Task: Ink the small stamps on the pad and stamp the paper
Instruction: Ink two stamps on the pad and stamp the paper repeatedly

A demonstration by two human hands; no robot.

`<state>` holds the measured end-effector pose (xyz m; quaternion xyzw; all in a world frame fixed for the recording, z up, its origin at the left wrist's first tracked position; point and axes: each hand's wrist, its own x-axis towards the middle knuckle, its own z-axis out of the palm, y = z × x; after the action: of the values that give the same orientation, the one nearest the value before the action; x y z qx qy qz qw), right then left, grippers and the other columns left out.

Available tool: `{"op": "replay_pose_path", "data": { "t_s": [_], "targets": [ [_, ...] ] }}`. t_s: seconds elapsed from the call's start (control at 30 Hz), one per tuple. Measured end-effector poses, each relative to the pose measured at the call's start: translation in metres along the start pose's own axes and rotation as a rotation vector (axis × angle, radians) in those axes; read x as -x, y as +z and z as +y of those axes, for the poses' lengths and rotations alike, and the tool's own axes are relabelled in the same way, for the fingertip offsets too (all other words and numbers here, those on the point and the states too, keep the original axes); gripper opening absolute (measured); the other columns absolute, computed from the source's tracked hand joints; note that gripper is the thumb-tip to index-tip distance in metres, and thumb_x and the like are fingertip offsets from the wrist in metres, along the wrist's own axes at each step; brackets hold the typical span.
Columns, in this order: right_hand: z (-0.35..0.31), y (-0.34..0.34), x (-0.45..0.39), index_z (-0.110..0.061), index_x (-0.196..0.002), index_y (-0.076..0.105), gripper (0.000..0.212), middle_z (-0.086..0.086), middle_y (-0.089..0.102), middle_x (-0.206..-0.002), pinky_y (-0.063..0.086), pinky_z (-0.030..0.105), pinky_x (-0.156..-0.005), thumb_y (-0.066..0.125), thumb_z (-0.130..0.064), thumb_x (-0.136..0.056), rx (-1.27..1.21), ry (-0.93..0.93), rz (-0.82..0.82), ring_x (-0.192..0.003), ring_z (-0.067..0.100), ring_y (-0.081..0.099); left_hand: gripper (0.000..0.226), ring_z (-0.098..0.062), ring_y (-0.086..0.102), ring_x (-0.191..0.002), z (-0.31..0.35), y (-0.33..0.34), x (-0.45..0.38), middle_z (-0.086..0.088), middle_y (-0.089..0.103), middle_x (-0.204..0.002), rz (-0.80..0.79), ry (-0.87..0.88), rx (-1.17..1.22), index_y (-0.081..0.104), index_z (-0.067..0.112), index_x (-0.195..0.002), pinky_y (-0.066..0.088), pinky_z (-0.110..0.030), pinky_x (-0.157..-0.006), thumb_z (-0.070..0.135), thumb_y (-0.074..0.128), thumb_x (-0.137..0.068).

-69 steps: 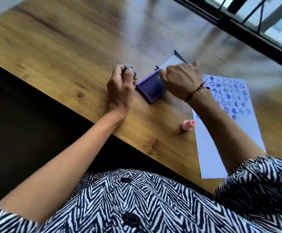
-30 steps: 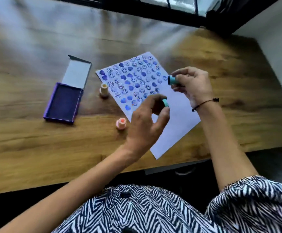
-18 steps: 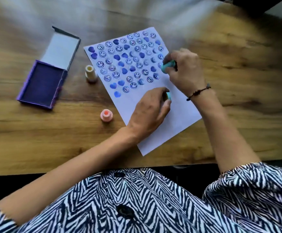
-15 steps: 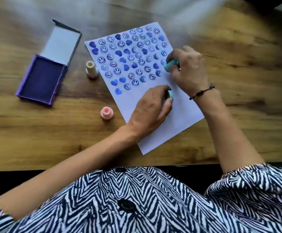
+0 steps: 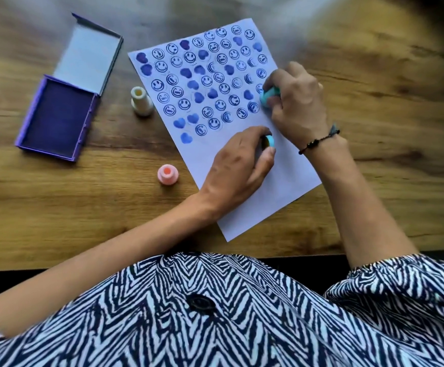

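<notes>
Both hands pinching teal stamps, left grip (image 5: 238,157) and right grip (image 5: 296,102) down on the paper (image 5: 281,181) mid-worktop, so press straight, lift clean, no sliding.

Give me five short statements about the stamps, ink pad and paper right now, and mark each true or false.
1. Each hand holds a teal stamp. True: left hand, right hand.
2. The ink pad is closed. False: its lid stands open.
3. The pink stamp stands on the paper. False: it is on the table beside it.
4. The white stamp stands between pad and paper. True.
5. The paper's near part is unstamped. True.
</notes>
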<state>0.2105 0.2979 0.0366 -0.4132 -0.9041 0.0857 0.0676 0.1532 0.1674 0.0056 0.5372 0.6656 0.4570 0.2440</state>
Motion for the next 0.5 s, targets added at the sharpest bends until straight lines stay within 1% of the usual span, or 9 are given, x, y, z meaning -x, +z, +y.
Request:
{"op": "replay_pose_path", "data": {
  "t_s": [0.13, 0.27, 0.4, 0.5],
  "targets": [
    [-0.0009, 0.0025, -0.0002, -0.006, -0.097, 0.06, 0.017, 0.019, 0.057, -0.102, 0.043, 0.042, -0.068, 0.052, -0.009, -0.081, 0.031, -0.005, 0.007, -0.088, 0.041, 0.056, 0.03, -0.028, 0.057, -0.088, -0.001, -0.001, -0.0004, -0.017, 0.062, -0.097, -0.004, -0.003, 0.018, 0.051, 0.001, -0.113, 0.037, -0.025, -0.075, 0.018, 0.047, -0.089],
    [-0.0059, 0.0062, 0.0004, -0.006, -0.095, 0.057, 0.016, 0.017, 0.057, -0.102, 0.043, 0.041, -0.063, 0.048, -0.006, -0.082, 0.124, -0.043, 0.023, -0.087, 0.041, 0.056, 0.031, -0.028, 0.057, -0.09, -0.0012, -0.0021, -0.0005, -0.017, 0.063, -0.1, -0.009, -0.013, 0.044, 0.05, 0.001, -0.114, 0.039, -0.026, -0.076, 0.019, 0.046, -0.089],
    [-0.0064, 0.0054, -0.0024, -0.003, -0.096, 0.057, 0.019, 0.019, 0.058, -0.1, 0.039, 0.041, -0.069, 0.046, -0.001, -0.08, 0.19, -0.112, 0.009, -0.085, 0.042, 0.055, 0.03, -0.027, 0.058, -0.09, -0.0017, -0.0037, -0.0007, -0.016, 0.063, -0.1, -0.004, -0.021, 0.072, 0.05, 0.001, -0.115, 0.039, -0.024, -0.076, 0.018, 0.047, -0.09],
    [-0.0058, 0.0056, -0.0022, -0.003, -0.095, 0.057, 0.019, 0.02, 0.057, -0.099, 0.037, 0.041, -0.065, 0.047, -0.001, -0.079, 0.185, -0.123, 0.001, -0.081, 0.042, 0.055, 0.031, -0.027, 0.058, -0.09, -0.0024, -0.0042, -0.0005, -0.016, 0.063, -0.101, -0.001, -0.025, 0.091, 0.05, 0.001, -0.115, 0.039, -0.025, -0.077, 0.018, 0.047, -0.089]
  ]
}}
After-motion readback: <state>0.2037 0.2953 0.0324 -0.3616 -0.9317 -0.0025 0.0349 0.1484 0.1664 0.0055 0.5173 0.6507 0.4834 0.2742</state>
